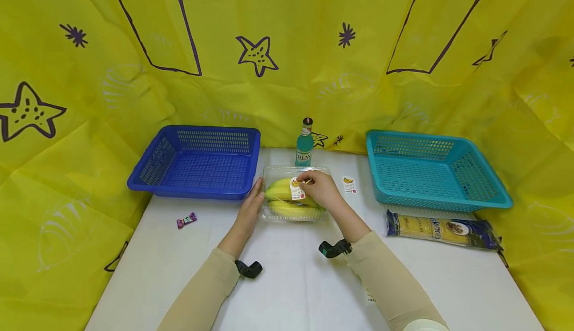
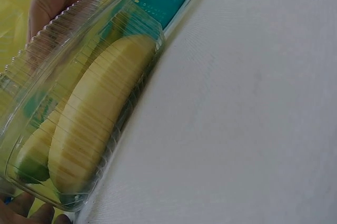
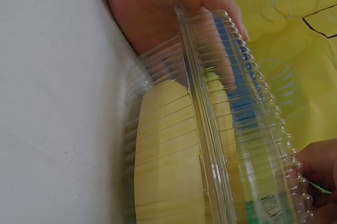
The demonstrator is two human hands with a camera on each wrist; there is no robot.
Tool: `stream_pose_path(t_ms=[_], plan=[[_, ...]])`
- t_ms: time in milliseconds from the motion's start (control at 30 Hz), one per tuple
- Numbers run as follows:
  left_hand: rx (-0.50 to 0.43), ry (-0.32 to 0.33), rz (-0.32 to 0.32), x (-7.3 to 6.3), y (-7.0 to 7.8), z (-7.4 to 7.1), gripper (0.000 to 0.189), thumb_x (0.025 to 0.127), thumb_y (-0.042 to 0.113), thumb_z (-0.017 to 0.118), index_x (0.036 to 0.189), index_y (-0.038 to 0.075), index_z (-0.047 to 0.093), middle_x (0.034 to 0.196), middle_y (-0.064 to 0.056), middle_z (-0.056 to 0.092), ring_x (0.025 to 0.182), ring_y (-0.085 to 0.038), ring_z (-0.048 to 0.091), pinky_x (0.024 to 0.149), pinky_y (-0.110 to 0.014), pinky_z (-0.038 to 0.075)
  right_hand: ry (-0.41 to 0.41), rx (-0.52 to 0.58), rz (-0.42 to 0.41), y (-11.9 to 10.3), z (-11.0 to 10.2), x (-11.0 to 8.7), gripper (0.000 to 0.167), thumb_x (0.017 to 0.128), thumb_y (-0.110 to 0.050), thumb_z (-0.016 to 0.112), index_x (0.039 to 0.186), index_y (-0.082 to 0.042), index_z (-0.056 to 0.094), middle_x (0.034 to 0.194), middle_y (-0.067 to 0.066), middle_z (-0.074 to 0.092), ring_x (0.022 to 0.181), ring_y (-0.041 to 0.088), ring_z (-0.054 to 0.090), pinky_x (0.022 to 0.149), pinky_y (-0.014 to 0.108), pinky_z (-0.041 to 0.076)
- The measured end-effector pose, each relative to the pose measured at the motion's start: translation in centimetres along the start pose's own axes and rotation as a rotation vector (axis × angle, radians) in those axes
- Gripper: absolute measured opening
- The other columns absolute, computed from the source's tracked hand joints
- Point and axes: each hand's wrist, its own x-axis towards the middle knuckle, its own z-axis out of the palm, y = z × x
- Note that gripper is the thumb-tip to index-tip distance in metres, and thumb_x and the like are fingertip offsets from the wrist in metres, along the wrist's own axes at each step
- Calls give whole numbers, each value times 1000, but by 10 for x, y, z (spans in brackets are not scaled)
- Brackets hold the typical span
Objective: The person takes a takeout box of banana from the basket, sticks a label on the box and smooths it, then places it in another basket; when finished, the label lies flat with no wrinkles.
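A clear plastic clamshell box (image 1: 293, 215) with bananas (image 1: 280, 190) inside lies closed at the middle of the table. My right hand (image 1: 322, 189) is over its lid and pinches the upper edge of a white banana sticker (image 1: 297, 190). From the left, my left hand (image 1: 249, 209) steadies the box, fingers extended along its side. In the left wrist view the ribbed box wall shows the bananas (image 2: 102, 113) through it, with the left fingers (image 2: 39, 214) at its near end. The right fingertips (image 3: 318, 174) are partly hidden at the right wrist view's edge.
A blue basket (image 1: 154, 189) stands left, a teal basket (image 1: 403, 199) right. Behind the box is a bottle of teal liquid (image 1: 304, 146). Another banana sticker (image 1: 349, 185), a purple-wrapped candy (image 1: 186, 220) and a spaghetti pack (image 1: 441, 229) lie on the white table (image 1: 287, 281).
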Motion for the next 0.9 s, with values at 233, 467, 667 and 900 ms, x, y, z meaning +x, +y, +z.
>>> stream_pose_path(t_ms=[233,467,667,900], plan=[[-4,-1,4,1,-1,-1,58,108,23,35,159,8,14,167,-10,10,155,-28,5,126,-45,9,14,-59,-21,1,2,1,15,92,-13,66,106,-12,73,102,6,70,80,18,58,67,26,50],[-12,16,6,15,-31,-3,57,108,24,35,160,13,14,167,-6,10,155,-24,3,127,-44,6,23,-82,-22,-3,2,-1,15,91,-11,66,105,-11,73,105,8,68,89,21,61,74,31,52],[5,54,29,16,-39,-2,57,107,31,37,160,19,19,167,-2,14,155,-23,7,127,-45,7,39,-102,-30,-3,4,0,14,91,-11,67,104,-11,74,104,8,68,92,22,61,79,34,53],[27,68,29,14,-37,-1,57,106,36,37,159,23,21,167,0,16,155,-21,9,127,-45,8,45,-124,-43,-2,5,1,13,91,-11,68,103,-10,74,102,8,68,90,22,61,78,36,53]])
